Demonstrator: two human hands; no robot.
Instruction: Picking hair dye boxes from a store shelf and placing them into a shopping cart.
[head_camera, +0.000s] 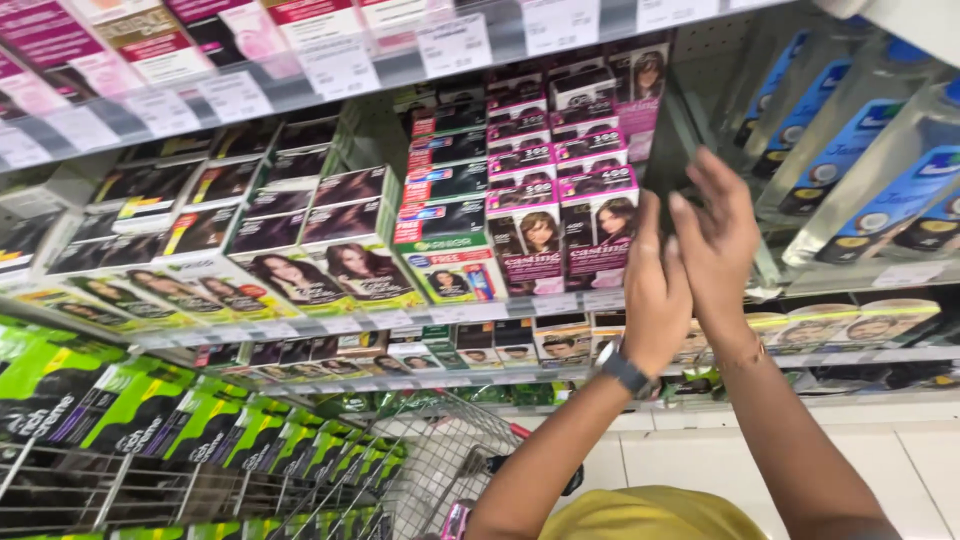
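Two bare arms are reaching up toward a shop shelf (560, 303) stacked with hair dye boxes. The left hand (655, 290), with a wristwatch (625, 372) on its wrist, is rising with fingers straight and close together, its back facing the viewer. The right hand (718, 240) is sitting just beside it, touching or nearly touching it, fingers spread and pointing upward toward a dark gap at the end of the shelf. Whether either hand is grasping anything cannot be told, as the palms are turned away (nothing is showing between the fingers).

Just to the left of the left hand, pink and purple dye boxes (565, 215) are standing in stacked rows, the nearest one almost touching the fingers. Further left are a green box (450, 268) and rows of brown boxes (300, 240). To the right of the right hand, clear bottles with blue labels (880, 160) are leaning on a neighbouring shelf. Below the arms, a wire shopping trolley (450, 460) is standing, and bright green boxes (150, 420) are filling the lower shelves well to the left.
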